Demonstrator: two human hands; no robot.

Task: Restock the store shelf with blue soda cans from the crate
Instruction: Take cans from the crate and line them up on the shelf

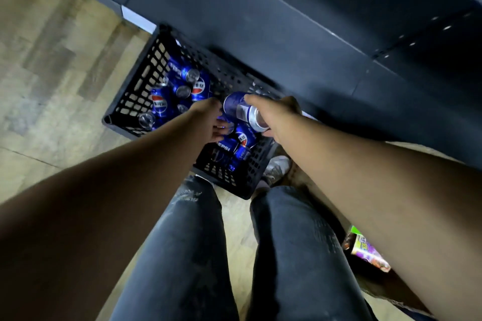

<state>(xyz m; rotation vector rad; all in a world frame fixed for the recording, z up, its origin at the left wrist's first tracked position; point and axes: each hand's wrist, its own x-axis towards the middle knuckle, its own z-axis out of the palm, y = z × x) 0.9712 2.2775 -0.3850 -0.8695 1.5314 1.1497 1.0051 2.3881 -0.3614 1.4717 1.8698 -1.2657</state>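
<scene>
The floor (52, 65) is of wood-look planks in pale brown and grey tones. On it stands a black plastic crate (135, 91) with lattice walls, pushed just beside the dark base of the store shelf (287, 34), which runs diagonally across the upper part of the view. Inside the crate lie several blue soda cans (180, 83), some upright, some on their side (the logo is readable on a few).

The right hand (276, 117) grips one blue can (241, 111), held tilted above the crate near its far wall. The left hand (208, 120) reaches down into the crate among the cans; its fingers are blurred, so I cannot tell if it holds something.

The person wears dark grey jeans (187, 255), and a light shoe (277, 168) shows beside the crate. At the right edge, colourful packages (365, 250) lie low, near the floor.
</scene>
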